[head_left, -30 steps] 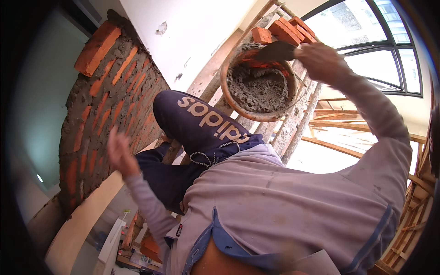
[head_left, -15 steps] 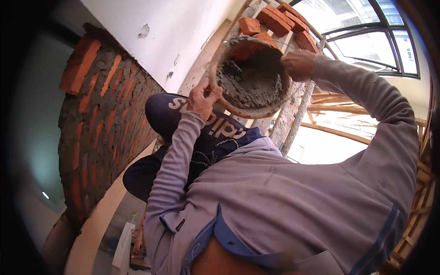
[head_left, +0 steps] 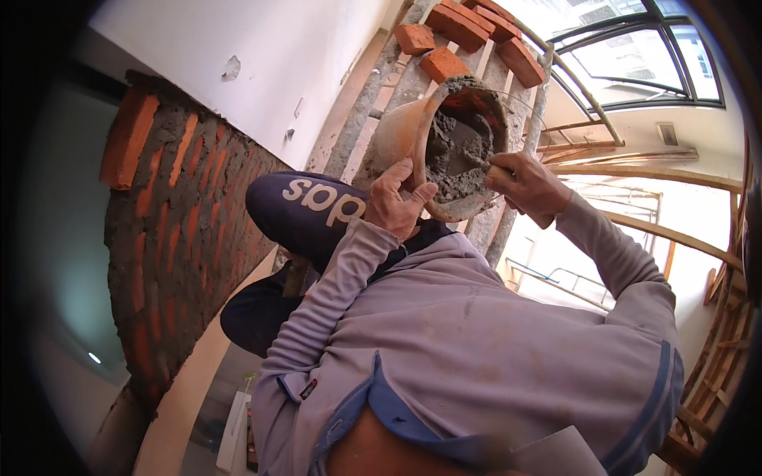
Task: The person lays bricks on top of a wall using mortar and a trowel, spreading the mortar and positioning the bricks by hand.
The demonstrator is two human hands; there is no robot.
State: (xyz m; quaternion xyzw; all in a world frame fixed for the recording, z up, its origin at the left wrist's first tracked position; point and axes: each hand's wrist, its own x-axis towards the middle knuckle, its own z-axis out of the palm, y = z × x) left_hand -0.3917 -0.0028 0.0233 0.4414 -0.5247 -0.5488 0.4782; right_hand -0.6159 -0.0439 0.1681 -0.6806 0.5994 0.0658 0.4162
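Note:
A round, mortar-smeared bucket [head_left: 399, 133] is tilted with its mouth toward my right side. Wet grey mortar [head_left: 454, 152] lies inside it. My left hand [head_left: 395, 200] is closed on the bucket's near left rim, thumb near the lip. Over the opposite side of the mouth, my right hand [head_left: 524, 184] grips the wooden handle of a trowel [head_left: 497, 171]. The trowel's blade is down in the mortar and mostly hidden. A thin wire bail curves out from the bucket's far right side.
Several red bricks [head_left: 456, 28] lie beyond the bucket on mortar-stained planks [head_left: 409, 83]. Metal scaffold poles [head_left: 542, 99] run along the right, near a window [head_left: 635, 63]. At left stands a brick wall [head_left: 171, 214] with rough mortar joints, beside a white wall [head_left: 262, 47].
The bucket has tipped further toward the right, showing its outer side. My right hand has moved from the rim area down and nearer, the trowel now visible in it.

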